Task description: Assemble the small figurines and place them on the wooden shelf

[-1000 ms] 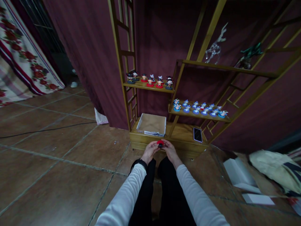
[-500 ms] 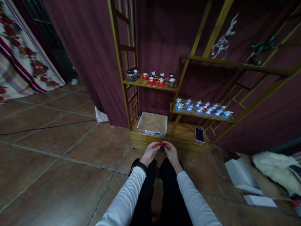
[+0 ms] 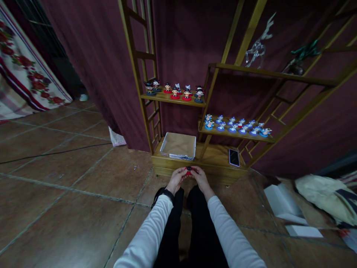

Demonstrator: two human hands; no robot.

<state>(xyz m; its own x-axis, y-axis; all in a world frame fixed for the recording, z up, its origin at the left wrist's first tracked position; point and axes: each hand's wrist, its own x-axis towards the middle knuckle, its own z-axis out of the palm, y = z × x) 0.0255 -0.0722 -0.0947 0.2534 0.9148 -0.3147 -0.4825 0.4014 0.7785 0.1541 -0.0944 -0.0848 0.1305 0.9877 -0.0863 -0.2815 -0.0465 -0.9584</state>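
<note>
My left hand (image 3: 175,179) and my right hand (image 3: 200,178) meet in front of me, fingers pinched round a small red-based figurine (image 3: 189,171). They hover just before the bottom board of a wooden shelf unit (image 3: 220,153). An open cardboard box (image 3: 179,146) stands on that board, right behind my hands. A phone (image 3: 234,157) lies on the board to the right. Red-based figurines (image 3: 175,91) line the upper left shelf and blue-based ones (image 3: 237,126) fill the lower right shelf.
A clear deer ornament (image 3: 258,41) and a dark green ornament (image 3: 299,59) sit on the top shelf. White paper pieces (image 3: 283,206) and a cloth bag (image 3: 326,197) lie on the tiled floor at right. A black cable (image 3: 55,152) crosses the floor at left.
My hands have stayed together on the figurine, turning it a little. The view has shifted slightly, so the shelf sits a bit lower and further left.
</note>
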